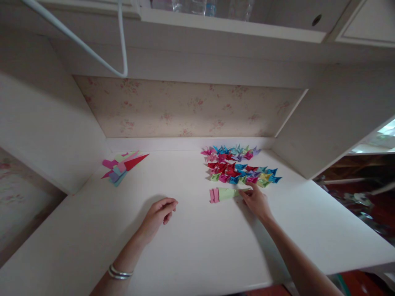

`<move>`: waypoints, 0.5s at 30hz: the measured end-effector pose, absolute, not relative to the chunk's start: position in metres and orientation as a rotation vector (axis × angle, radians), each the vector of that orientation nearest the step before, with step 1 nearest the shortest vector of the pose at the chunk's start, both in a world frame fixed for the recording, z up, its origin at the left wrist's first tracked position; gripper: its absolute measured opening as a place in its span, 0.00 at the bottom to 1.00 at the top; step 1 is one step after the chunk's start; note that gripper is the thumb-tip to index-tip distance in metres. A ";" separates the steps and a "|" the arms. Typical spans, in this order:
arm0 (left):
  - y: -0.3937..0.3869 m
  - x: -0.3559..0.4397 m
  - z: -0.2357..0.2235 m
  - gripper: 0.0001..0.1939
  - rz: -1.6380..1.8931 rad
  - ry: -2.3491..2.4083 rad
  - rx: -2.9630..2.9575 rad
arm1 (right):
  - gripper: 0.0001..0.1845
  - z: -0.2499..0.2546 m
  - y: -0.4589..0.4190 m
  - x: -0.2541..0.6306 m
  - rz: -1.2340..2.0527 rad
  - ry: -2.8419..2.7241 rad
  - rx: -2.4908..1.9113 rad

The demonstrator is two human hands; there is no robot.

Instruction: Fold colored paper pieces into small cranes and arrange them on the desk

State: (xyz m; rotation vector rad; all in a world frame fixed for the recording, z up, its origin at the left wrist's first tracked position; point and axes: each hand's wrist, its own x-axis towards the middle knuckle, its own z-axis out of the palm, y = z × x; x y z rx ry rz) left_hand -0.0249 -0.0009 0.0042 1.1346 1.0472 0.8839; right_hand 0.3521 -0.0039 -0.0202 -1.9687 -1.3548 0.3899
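Observation:
My right hand pinches the narrow right end of a light green folded paper, low over the white desk. Pink folded paper pieces lie against its wide left end. Just behind that hand are rows of small folded paper cranes in red, blue, pink, green and yellow. My left hand rests above the desk to the left, its fingers curled together with nothing visible in them. A silver bracelet circles the left wrist.
On the far left of the desk lies a loose pile of folded coloured papers. White side panels and a flowered back wall enclose the desk. Overhead are a shelf with clear bottles and a hanging white bent tube.

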 end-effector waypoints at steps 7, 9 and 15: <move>0.000 -0.024 0.003 0.14 0.897 1.042 1.139 | 0.23 -0.020 -0.004 0.347 0.209 -1.458 -2.069; 0.001 -0.024 0.002 0.14 0.899 1.050 1.139 | 0.23 -0.018 -0.004 0.348 0.225 -1.434 -2.079; -0.002 -0.025 0.004 0.15 0.908 1.070 1.090 | 0.26 -0.011 -0.016 0.351 0.401 -1.272 -2.000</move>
